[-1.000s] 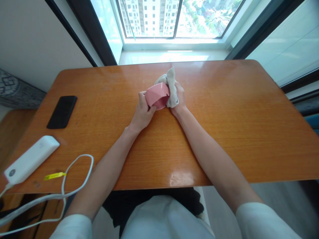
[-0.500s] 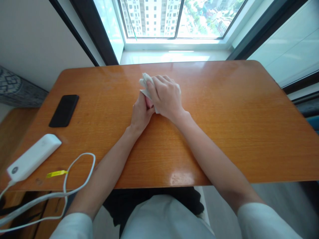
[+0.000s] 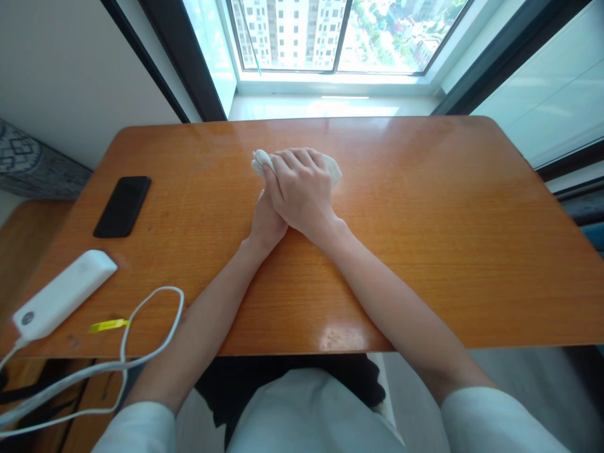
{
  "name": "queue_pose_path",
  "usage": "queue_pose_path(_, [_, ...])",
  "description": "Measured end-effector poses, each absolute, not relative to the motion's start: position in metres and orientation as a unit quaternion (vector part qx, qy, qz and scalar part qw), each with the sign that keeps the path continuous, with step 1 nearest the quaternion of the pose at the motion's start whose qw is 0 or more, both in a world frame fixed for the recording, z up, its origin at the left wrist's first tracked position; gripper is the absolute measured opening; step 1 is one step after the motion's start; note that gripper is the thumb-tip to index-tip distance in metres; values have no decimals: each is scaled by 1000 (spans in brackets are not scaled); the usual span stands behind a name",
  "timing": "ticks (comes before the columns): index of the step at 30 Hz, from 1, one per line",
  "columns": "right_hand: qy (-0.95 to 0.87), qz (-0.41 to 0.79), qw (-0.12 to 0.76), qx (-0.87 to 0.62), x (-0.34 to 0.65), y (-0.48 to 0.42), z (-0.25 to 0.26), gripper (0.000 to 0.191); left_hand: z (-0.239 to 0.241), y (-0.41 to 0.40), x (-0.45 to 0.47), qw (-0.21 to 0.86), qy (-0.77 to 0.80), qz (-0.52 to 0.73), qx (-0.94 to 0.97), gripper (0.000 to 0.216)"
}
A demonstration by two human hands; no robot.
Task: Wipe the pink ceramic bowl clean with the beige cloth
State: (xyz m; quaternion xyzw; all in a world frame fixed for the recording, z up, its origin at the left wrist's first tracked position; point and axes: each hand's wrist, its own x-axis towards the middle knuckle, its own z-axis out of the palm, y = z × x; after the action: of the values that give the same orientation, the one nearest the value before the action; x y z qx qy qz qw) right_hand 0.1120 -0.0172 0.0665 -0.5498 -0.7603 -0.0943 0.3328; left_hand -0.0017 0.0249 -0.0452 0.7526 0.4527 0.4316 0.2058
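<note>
While the work looks under way, we list: pale cloth (image 3: 261, 163), over the desk (image 3: 425, 220), not yet laid aside; right hand (image 3: 304, 187), fingers curled about it; left hand (image 3: 268, 221), under the right, fingers hidden, grip we cannot tell; amount remaining, unclear

A white cloth (image 3: 334, 170) is gripped by the right hand (image 3: 302, 187), by which the left hand (image 3: 268, 220) is partly covered.
</note>
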Motion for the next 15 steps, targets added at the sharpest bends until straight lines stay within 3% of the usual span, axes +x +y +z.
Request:
queue_pose_path(5, [-707,-19,423,-567,128,-1,60,54,-20,7,-3,189,454,429,757,38])
queue_pose_path(15, [-503,273,670,-473,162,23,19,67,-10,0,-3,197,487,408,747,40])
